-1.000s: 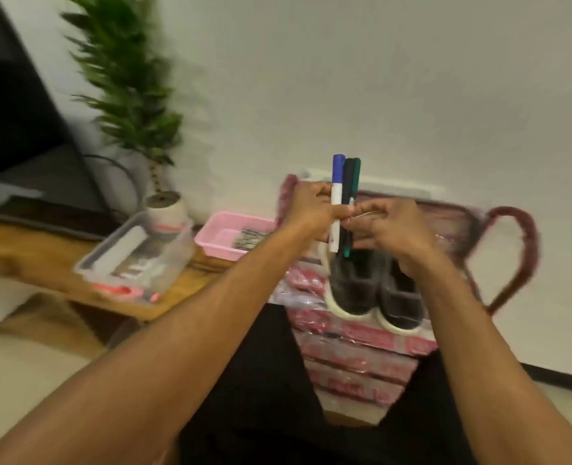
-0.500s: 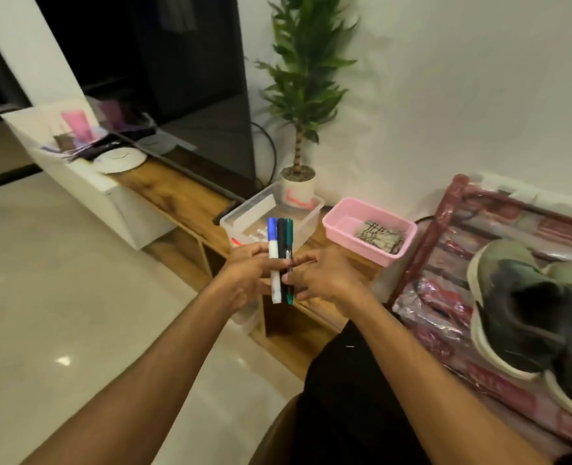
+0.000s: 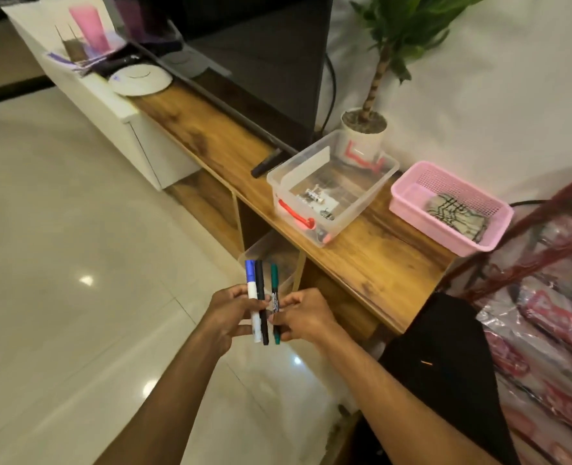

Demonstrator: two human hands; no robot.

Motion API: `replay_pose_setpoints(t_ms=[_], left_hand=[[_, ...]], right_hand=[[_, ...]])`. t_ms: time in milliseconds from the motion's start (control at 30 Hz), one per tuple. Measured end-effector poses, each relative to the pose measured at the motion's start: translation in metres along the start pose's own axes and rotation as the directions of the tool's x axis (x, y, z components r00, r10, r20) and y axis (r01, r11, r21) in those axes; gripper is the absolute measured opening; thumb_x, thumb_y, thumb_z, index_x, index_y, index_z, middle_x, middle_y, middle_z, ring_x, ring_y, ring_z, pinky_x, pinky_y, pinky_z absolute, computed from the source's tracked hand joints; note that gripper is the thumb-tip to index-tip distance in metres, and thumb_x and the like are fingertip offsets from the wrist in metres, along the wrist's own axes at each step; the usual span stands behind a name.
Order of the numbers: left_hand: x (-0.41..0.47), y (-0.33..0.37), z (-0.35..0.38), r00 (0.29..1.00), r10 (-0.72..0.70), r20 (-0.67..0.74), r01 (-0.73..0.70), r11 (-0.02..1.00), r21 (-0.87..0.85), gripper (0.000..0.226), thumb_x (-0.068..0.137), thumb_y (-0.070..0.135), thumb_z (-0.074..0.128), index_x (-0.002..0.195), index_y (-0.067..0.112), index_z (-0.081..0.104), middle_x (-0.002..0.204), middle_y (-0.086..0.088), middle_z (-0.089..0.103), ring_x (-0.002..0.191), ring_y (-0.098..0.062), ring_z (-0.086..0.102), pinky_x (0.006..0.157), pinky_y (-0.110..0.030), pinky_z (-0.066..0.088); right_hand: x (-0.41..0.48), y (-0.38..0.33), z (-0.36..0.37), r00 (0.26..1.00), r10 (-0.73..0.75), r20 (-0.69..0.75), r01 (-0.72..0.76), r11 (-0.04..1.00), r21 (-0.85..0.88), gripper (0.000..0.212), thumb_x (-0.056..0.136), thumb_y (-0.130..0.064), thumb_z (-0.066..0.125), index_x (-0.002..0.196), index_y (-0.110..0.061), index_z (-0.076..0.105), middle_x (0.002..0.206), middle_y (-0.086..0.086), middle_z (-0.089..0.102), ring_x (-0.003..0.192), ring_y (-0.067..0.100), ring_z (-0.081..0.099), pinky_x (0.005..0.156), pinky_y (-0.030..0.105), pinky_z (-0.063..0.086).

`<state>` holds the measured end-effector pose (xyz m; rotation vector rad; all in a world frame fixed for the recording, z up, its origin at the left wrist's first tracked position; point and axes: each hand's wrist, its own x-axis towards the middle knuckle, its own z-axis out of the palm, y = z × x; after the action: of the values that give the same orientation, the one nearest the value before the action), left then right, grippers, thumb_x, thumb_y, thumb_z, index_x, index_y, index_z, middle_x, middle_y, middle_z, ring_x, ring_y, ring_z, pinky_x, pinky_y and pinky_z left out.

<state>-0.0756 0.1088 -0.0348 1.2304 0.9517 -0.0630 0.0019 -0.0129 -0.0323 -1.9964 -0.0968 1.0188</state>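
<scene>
Three markers stand upright between my hands, above the tiled floor. My left hand (image 3: 229,313) grips the white marker with a blue cap (image 3: 251,290) and the black marker (image 3: 260,286) side by side. My right hand (image 3: 303,313) pinches the thin green marker (image 3: 274,290), which stands a small gap to the right of the other two. All caps point up.
A wooden low cabinet (image 3: 371,260) runs along the wall. On it stand a clear plastic box (image 3: 331,186) with small items, a pink basket (image 3: 449,206), a potted plant (image 3: 365,129) and a dark screen (image 3: 271,62). A red rack (image 3: 546,263) is at right.
The view swung left from the shoes and rack to the cabinet. The green marker has come apart from the blue and black ones, into my right hand.
</scene>
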Motion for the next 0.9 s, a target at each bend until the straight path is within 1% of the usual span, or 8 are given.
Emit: replay_pose_setpoints(t_ms=[100, 233, 367, 567, 633, 700, 800, 900], left_hand=[[0.032, -0.01, -0.009, 0.998, -0.057, -0.012, 0.058, 0.998, 0.04, 0.03, 0.078, -0.008, 0.067, 0.104, 0.008, 0.068, 0.091, -0.008, 0.075, 0.078, -0.025, 0.072, 0.075, -0.043, 0.059], [0.069, -0.01, -0.009, 0.998, -0.068, -0.014, 0.069, 0.99, 0.124, 0.034, 0.076, -0.01, 0.067, 0.105, 0.007, 0.067, 0.09, -0.007, 0.074, 0.072, -0.021, 0.07, 0.067, -0.036, 0.058], [0.106, -0.007, -0.002, 0.997, -0.073, -0.029, 0.077, 0.978, 0.191, 0.034, 0.074, -0.012, 0.068, 0.103, 0.005, 0.066, 0.094, -0.014, 0.073, 0.071, -0.023, 0.068, 0.066, -0.033, 0.056], [0.17, -0.017, 0.006, 0.997, -0.065, -0.032, 0.073, 0.934, 0.35, 0.034, 0.07, -0.012, 0.07, 0.1, 0.004, 0.07, 0.099, -0.02, 0.071, 0.08, -0.028, 0.065, 0.069, -0.036, 0.055], [0.194, -0.02, 0.01, 0.999, -0.052, 0.006, 0.044, 0.891, 0.452, 0.042, 0.07, -0.007, 0.073, 0.109, 0.005, 0.071, 0.104, -0.016, 0.07, 0.083, -0.025, 0.062, 0.058, -0.027, 0.051], [0.218, -0.022, 0.013, 0.998, -0.054, 0.018, 0.036, 0.845, 0.533, 0.05, 0.071, -0.002, 0.075, 0.12, 0.008, 0.067, 0.113, -0.012, 0.067, 0.09, -0.023, 0.061, 0.059, -0.024, 0.045], [0.254, -0.026, 0.019, 0.999, -0.041, 0.011, 0.025, 0.787, 0.616, 0.051, 0.079, 0.004, 0.073, 0.129, 0.008, 0.061, 0.125, -0.01, 0.062, 0.102, -0.022, 0.059, 0.067, -0.017, 0.04], [0.284, -0.032, 0.024, 0.998, -0.046, 0.038, 0.008, 0.732, 0.682, 0.048, 0.09, 0.018, 0.066, 0.135, 0.011, 0.053, 0.134, -0.006, 0.055, 0.114, -0.019, 0.054, 0.075, -0.011, 0.037]], right_hand=[[0.03, 0.006, 0.017, 0.997, 0.069, -0.025, -0.068, 0.998, 0.01, 0.021, 0.078, -0.007, 0.079, 0.094, -0.008, 0.066, 0.088, 0.008, 0.071, 0.069, 0.018, 0.072, 0.059, 0.03, 0.06], [0.065, 0.008, 0.033, 0.986, 0.136, -0.098, -0.131, 0.99, 0.056, 0.022, 0.077, -0.004, 0.079, 0.093, -0.008, 0.064, 0.093, 0.011, 0.07, 0.069, 0.019, 0.071, 0.059, 0.032, 0.061], [0.096, 0.015, 0.037, 0.971, 0.193, -0.138, -0.178, 0.977, 0.114, 0.037, 0.08, 0.0, 0.074, 0.114, -0.006, 0.06, 0.11, 0.013, 0.066, 0.075, 0.019, 0.066, 0.055, 0.024, 0.057], [0.148, 0.028, 0.046, 0.951, 0.264, -0.159, -0.234, 0.954, 0.187, 0.047, 0.081, 0.002, 0.073, 0.124, -0.003, 0.054, 0.118, 0.013, 0.065, 0.09, 0.026, 0.069, 0.074, 0.033, 0.059], [0.164, 0.032, 0.047, 0.954, 0.261, -0.144, -0.231, 0.952, 0.2, 0.046, 0.082, -0.001, 0.073, 0.123, -0.002, 0.051, 0.123, 0.008, 0.061, 0.104, 0.028, 0.065, 0.079, 0.027, 0.055], [0.179, 0.037, 0.051, 0.962, 0.238, -0.133, -0.198, 0.945, 0.261, 0.034, 0.082, 0.001, 0.069, 0.112, -0.006, 0.056, 0.123, 0.012, 0.061, 0.102, 0.032, 0.064, 0.086, 0.036, 0.056], [0.196, 0.039, 0.061, 0.936, 0.328, -0.127, -0.26, 0.889, 0.378, 0.022, 0.081, 0.005, 0.067, 0.091, -0.014, 0.063, 0.121, 0.012, 0.057, 0.094, 0.033, 0.064, 0.077, 0.043, 0.06], [0.212, 0.044, 0.069, 0.943, 0.287, -0.168, -0.228, 0.926, 0.302, 0.02, 0.085, 0.002, 0.066, 0.091, -0.018, 0.066, 0.117, 0.007, 0.06, 0.09, 0.024, 0.065, 0.065, 0.028, 0.06]])
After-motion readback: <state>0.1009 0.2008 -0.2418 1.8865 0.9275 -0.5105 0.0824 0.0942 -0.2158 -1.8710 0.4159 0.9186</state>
